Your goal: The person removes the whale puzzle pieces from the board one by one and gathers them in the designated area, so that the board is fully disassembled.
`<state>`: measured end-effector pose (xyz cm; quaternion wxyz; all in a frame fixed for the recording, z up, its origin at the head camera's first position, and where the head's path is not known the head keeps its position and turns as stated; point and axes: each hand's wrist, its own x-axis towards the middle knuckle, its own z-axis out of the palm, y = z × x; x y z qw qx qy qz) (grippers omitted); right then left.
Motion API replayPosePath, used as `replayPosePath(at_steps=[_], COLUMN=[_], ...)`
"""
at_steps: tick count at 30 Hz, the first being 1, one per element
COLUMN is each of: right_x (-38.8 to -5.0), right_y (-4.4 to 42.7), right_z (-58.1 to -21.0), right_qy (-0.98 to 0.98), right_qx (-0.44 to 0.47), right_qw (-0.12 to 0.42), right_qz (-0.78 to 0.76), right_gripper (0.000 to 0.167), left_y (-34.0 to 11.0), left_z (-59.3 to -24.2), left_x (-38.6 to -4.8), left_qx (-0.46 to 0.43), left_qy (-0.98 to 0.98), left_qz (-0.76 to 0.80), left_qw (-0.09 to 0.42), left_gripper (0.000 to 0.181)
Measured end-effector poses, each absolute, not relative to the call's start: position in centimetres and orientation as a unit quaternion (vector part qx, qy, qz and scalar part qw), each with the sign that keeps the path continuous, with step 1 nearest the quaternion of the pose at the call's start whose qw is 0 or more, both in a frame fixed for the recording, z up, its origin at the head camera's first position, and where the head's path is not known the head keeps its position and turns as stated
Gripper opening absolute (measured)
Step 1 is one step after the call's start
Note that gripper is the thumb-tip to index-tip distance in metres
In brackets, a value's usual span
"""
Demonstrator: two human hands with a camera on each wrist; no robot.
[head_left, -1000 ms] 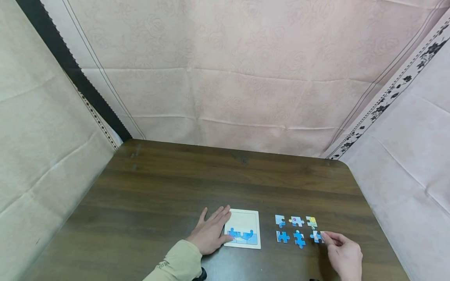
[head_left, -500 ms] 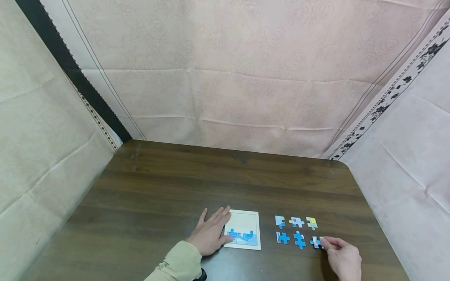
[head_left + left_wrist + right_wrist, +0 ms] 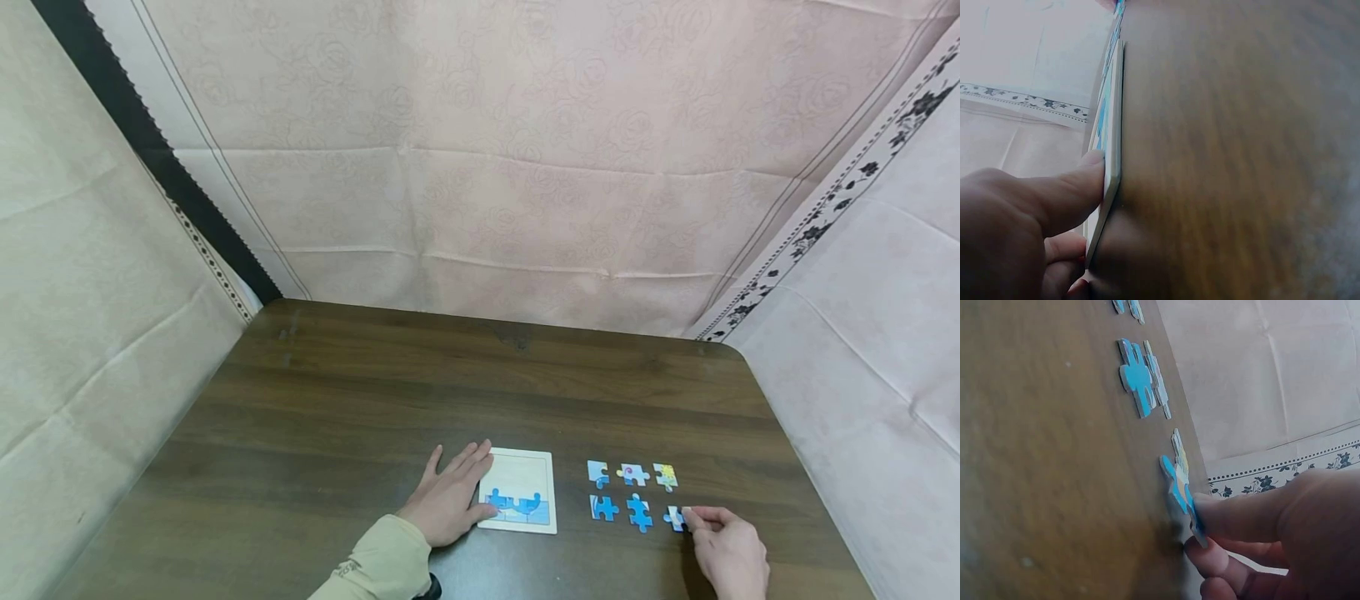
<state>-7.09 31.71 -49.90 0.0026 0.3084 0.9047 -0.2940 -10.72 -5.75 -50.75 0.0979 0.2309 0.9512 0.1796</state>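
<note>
My left hand [image 3: 447, 502] lies with spread, straight fingers along the left edge of a square white puzzle board [image 3: 519, 468]. In the left wrist view, the thumb [image 3: 1075, 187] presses on the board's rim [image 3: 1116, 125]. Blue pieces [image 3: 531, 512] fill the lower part of the board. On the right, my right hand [image 3: 731, 550] pinches a blue and white puzzle piece [image 3: 672, 518] between thumb and finger. The right wrist view has this jigsaw piece [image 3: 1179, 489] tilted, its near end between the fingertips; whether its far end touches the table is unclear.
Several loose pieces lie in two rows right of the board, among them a yellow-blue piece [image 3: 665, 476], a pink-marked piece [image 3: 633, 474] and a blue piece [image 3: 640, 512]. The brown wooden table [image 3: 360, 400] is bordered by pale cloth [image 3: 480, 208] behind and at both sides.
My right hand has moved slightly toward me, and the pinched puzzle piece has shifted a little nearer with it. The left hand and the board have stayed still.
</note>
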Motion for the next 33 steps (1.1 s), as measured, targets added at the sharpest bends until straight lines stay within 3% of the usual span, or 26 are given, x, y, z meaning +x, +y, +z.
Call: replayPosePath(at_steps=[33], right_x=[-6.97], right_y=[31.18], right_z=[-50.26], right_qy=[0.914], right_qx=[0.297], right_qw=[-0.02], right_qz=[-0.275], right_gripper=[0.024], left_y=[-5.84], left_z=[-50.9], left_x=[-10.72], left_qx=[0.238], left_qy=[0.952], left_qz=[0.173], left_qw=[0.09], left_gripper=[0.072])
